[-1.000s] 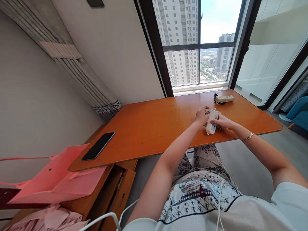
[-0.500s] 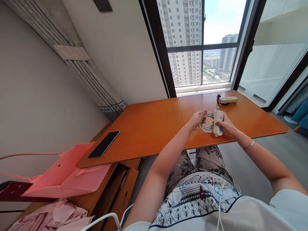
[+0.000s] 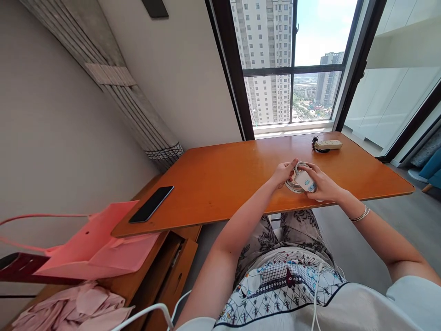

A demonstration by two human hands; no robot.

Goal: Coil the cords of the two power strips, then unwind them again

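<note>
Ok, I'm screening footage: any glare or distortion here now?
All in the head view: pale, bright sky through the window; soft sheen on the tabletop; wide-angle stretching toward the edges; markings on the held power strip too small to read.

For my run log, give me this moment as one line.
left hand: on coiled cable; right hand: holding white power strip; second power strip: on table; phone: on table
</note>
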